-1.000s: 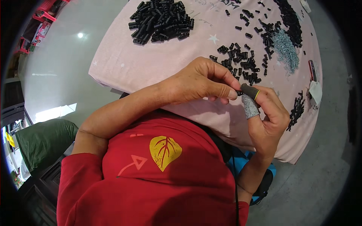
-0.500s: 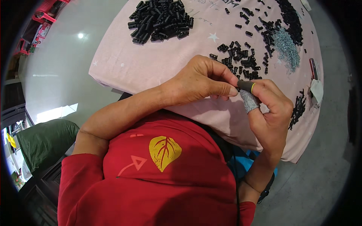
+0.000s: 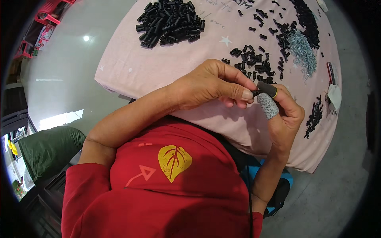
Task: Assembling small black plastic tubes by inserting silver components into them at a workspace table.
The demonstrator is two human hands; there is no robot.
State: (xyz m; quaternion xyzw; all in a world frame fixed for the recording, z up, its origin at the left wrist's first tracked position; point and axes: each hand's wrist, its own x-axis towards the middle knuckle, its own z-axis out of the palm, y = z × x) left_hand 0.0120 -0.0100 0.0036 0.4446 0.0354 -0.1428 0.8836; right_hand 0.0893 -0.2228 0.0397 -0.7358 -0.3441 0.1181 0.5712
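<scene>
- Since the earlier frame, the right hand (image 3: 283,107) has shifted a little to the right at its fingertips, and its forearm stands more upright; the small black piece (image 3: 255,93) now shows a bit more between the two hands.
- This piece is in the air, above the near edge of the table (image 3: 158,67); its ends are covered by fingers, so its full shape I cannot tell.
- The left hand (image 3: 216,85) is nearly closed, with thumb and index finger pinching the piece; its other fingers are curled, partly hidden behind.
- The right hand also pinches, thumb and index finger almost together at the other end of the piece; the exact contact is hard to see.
- Two finger covers are on the right hand: one dark cover (image 3: 266,88) with a yellow rim, one speckled grey cover (image 3: 268,106).
- One pile of black tubes (image 3: 170,23) lies toward the far left; they overlap, so I cannot count them.
- One group of short black parts (image 3: 254,59) lies beyond the hands, partly hidden by them.
- One blue-grey heap (image 3: 302,51) lies toward the right edge, its single pieces too small to tell.
- Near that edge are one red-and-black tool (image 3: 330,71), one white object (image 3: 334,97) and one heap of thin black pieces (image 3: 314,117).
- The table's far edge is cut off.
</scene>
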